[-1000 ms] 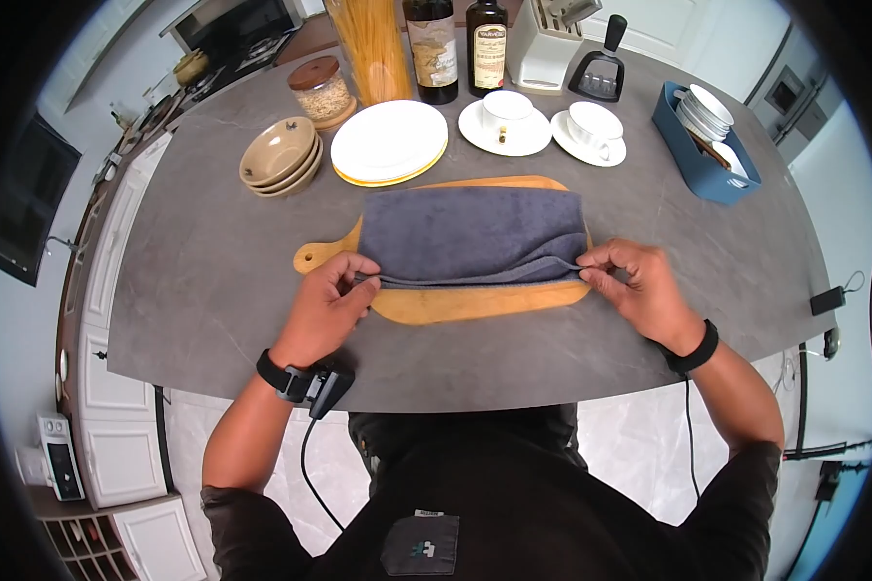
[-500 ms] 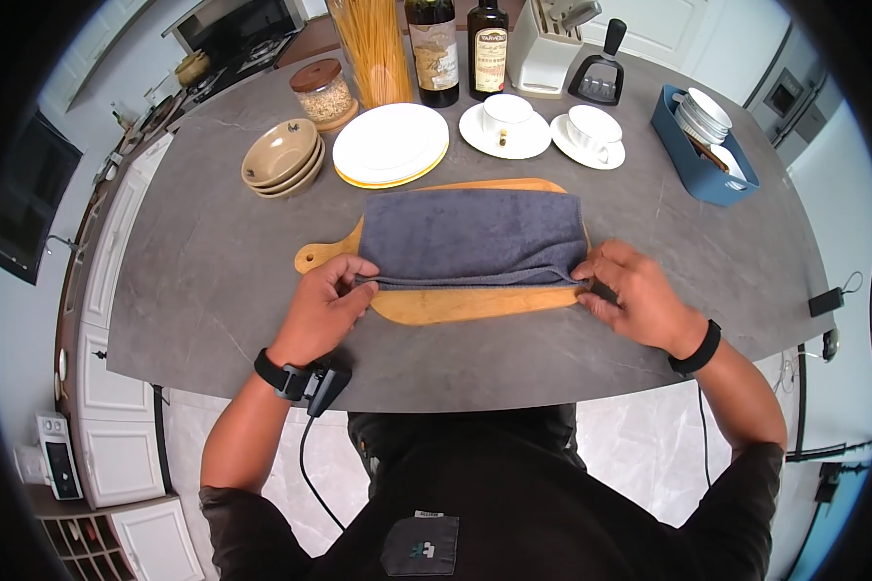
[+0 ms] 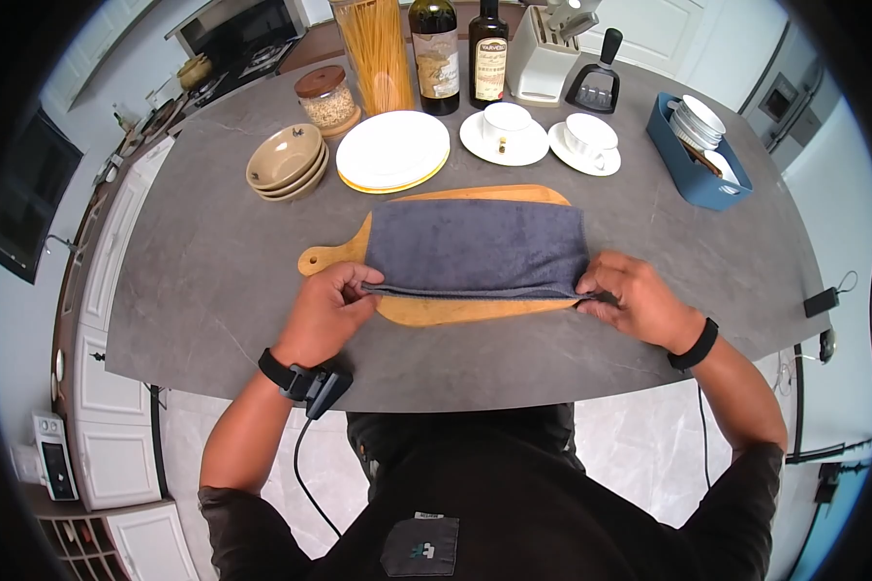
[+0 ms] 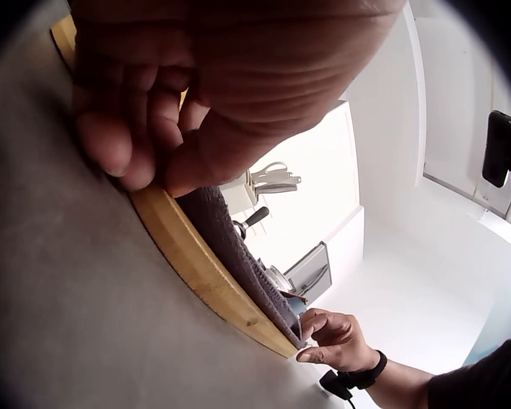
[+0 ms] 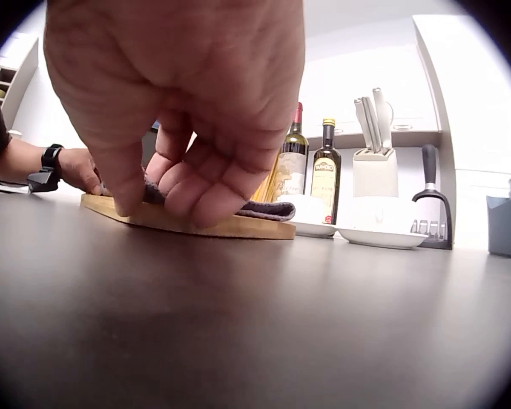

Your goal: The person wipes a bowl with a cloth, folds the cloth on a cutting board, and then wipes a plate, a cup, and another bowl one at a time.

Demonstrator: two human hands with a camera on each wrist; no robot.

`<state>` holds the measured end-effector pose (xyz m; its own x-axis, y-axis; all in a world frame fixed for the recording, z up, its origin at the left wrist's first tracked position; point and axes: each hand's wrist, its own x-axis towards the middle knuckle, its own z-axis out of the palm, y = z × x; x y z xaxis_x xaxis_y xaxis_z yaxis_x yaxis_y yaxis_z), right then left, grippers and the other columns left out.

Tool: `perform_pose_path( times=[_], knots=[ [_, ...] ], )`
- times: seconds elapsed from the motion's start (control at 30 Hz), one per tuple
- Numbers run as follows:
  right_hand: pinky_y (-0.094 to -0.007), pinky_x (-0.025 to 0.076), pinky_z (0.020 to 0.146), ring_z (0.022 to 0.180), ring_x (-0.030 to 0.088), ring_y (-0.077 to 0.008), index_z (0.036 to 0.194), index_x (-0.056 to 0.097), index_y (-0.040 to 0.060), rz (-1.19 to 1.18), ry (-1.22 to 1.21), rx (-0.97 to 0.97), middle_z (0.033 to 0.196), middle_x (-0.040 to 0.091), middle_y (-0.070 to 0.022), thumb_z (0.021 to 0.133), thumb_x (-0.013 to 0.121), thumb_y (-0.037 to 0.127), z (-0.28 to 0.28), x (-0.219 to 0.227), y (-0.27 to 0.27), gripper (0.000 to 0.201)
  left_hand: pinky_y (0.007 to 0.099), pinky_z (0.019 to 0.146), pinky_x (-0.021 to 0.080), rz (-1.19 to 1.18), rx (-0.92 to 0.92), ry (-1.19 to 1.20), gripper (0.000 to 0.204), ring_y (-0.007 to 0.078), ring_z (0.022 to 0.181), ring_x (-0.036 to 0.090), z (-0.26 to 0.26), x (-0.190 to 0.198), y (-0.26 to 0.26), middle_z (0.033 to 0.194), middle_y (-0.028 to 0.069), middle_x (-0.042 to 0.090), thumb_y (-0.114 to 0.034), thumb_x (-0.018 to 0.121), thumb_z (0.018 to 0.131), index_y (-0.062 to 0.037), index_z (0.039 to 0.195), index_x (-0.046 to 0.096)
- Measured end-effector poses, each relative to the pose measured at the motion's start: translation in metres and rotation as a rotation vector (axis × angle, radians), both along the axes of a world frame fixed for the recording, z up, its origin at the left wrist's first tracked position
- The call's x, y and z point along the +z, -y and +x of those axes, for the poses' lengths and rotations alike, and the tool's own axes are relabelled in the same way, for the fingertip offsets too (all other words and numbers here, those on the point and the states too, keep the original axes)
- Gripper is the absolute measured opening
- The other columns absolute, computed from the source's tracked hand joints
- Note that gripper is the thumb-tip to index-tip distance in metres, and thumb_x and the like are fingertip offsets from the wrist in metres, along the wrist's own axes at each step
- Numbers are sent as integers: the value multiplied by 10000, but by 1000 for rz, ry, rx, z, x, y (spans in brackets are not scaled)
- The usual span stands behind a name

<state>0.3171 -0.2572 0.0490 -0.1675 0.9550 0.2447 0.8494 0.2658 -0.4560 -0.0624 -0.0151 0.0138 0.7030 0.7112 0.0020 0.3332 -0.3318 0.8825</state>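
Observation:
A folded dark grey towel lies across a wooden cutting board, whose handle points left. The left hand pinches the towel's near left corner between thumb and fingers. At the near right corner, the right hand pinches the towel's edge. The near edge runs nearly straight between the two hands, with a strip of bare board in front of it. In the right wrist view the thumb and fingers of the right hand come down at the board's edge, hiding part of the towel.
Behind the board stand stacked brown bowls, white plates and two cups on saucers. Farther back are an oat jar, spaghetti, two bottles and a knife block. A blue basket of dishes stands right.
The right hand has moved slightly toward the person, drawing the towel's near right corner with it. The bunched fold there has flattened and the near edge is straighter. The left hand keeps its pinch.

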Motion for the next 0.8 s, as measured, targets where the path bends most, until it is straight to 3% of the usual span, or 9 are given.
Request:
perform_pose_path(
  times=[0.1, 0.17, 0.3, 0.53, 0.73, 0.8],
  knots=[
    [-377, 594, 755, 889, 740, -263, 1046, 746, 8, -136, -193, -124, 1015, 727, -126, 899, 856, 38, -4, 2, 4, 186, 215, 694, 494, -1, -11, -9, 218, 23, 783, 589, -2, -1, -1, 909, -53, 681, 36, 762, 969, 9, 1184, 743],
    [-366, 594, 745, 872, 748, -249, 1055, 748, -2, -114, -208, -122, 1012, 734, -130, 915, 849, 41, -3, 0, 5, 178, 258, 717, 518, -3, -4, -20, 219, 66, 784, 604, -3, 0, -1, 881, -8, 676, -5, 779, 958, 19, 1175, 751],
    [-352, 603, 745, 847, 765, -240, 1070, 754, -24, 10, -203, -125, 1002, 747, -137, 923, 852, 49, 2, -13, 5, 191, 259, 711, 515, -6, -6, -15, 221, 66, 784, 602, -3, 0, -1, 886, -8, 677, -7, 781, 959, 22, 1176, 751],
    [-339, 591, 818, 878, 740, -222, 1026, 741, -21, -69, -212, -198, 983, 731, -112, 928, 842, 42, -12, -2, 7, 154, 255, 719, 520, -25, 0, -26, 230, 67, 784, 606, -2, 1, 0, 893, -4, 683, -10, 785, 958, 19, 1183, 751],
    [-324, 573, 779, 846, 720, -201, 1020, 737, -15, -106, -364, -215, 966, 724, -104, 934, 748, -40, -3, -12, 7, 91, 254, 724, 523, -34, 4, -19, 229, 66, 792, 611, -3, 1, 0, 899, -6, 690, -8, 782, 961, 24, 1186, 749],
    [-313, 561, 703, 774, 700, -183, 1050, 747, -8, -71, -332, -239, 936, 716, -109, 920, 734, -65, -1, -14, 7, 143, 254, 725, 523, -41, 4, -23, 227, 64, 794, 612, -2, 1, 0, 903, -7, 693, -8, 780, 963, 25, 1186, 749]
  ],
)
